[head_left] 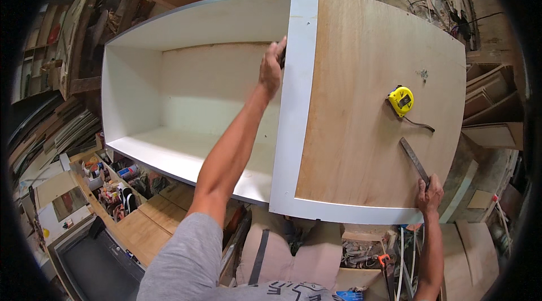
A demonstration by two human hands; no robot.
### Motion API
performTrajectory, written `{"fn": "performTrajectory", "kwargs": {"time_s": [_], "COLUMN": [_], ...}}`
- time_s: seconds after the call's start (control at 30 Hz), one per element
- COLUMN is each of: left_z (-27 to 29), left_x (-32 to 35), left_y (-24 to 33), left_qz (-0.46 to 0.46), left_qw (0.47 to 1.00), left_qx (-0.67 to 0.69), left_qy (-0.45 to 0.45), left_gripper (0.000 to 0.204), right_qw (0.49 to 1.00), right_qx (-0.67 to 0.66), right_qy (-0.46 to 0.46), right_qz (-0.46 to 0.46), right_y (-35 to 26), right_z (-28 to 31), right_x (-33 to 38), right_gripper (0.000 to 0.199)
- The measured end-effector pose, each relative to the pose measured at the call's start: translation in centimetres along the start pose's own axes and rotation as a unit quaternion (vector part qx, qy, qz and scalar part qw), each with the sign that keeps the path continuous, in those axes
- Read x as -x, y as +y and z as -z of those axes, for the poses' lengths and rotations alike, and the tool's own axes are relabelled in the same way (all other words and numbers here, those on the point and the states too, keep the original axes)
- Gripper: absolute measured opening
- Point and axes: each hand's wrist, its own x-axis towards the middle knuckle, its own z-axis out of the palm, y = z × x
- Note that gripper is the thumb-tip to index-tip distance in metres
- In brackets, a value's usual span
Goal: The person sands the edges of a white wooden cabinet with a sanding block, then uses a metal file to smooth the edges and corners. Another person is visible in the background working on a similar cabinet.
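The left hand (pixel 271 66) curls over the white cabinet (pixel 197 92)'s right edge, apparently pinching something dark; the right hand (pixel 429 195) pinches a metal ruler (pixel 415 160) on the plywood panel (pixel 372 114). An unbalanced push could slide that panel.

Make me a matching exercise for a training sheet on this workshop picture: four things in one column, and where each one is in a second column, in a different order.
Things:
1. tape measure
2. metal ruler
3. left hand
4. plywood panel

Places:
A. on the inner edge of the cabinet's white front strip
B. bordered by white strips on its left and near sides
C. lying on the panel, its near end at the right hand
D. lying on the panel, toward its right edge, untouched

Pairs: 1-D, 2-C, 3-A, 4-B
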Motion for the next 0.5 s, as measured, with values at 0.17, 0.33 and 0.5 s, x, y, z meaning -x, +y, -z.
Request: {"fn": "performTrajectory", "kwargs": {"time_s": [0.17, 0.33, 0.5], "left_z": [-1.2, -1.2, -1.2], "left_x": [8.1, 15.9, 22.1], "left_y": [0.0, -1.4, -2.6], "left_qz": [0.043, 0.089, 0.121], "left_qw": [0.998, 0.994, 0.989], "left_qx": [0.026, 0.024, 0.047], "left_qy": [0.039, 0.051, 0.071], "left_gripper": [0.072, 0.075, 0.073], "right_qw": [1.000, 1.000, 0.999], "right_qx": [0.016, 0.018, 0.034], "right_qy": [0.002, 0.013, 0.003], "right_qz": [0.004, 0.016, 0.012], "right_y": [0.2, -0.1, 0.3], "right_z": [0.0, -0.3, -0.5], "right_x": [0.1, 0.1, 0.4], "right_gripper": [0.035, 0.036, 0.037]}}
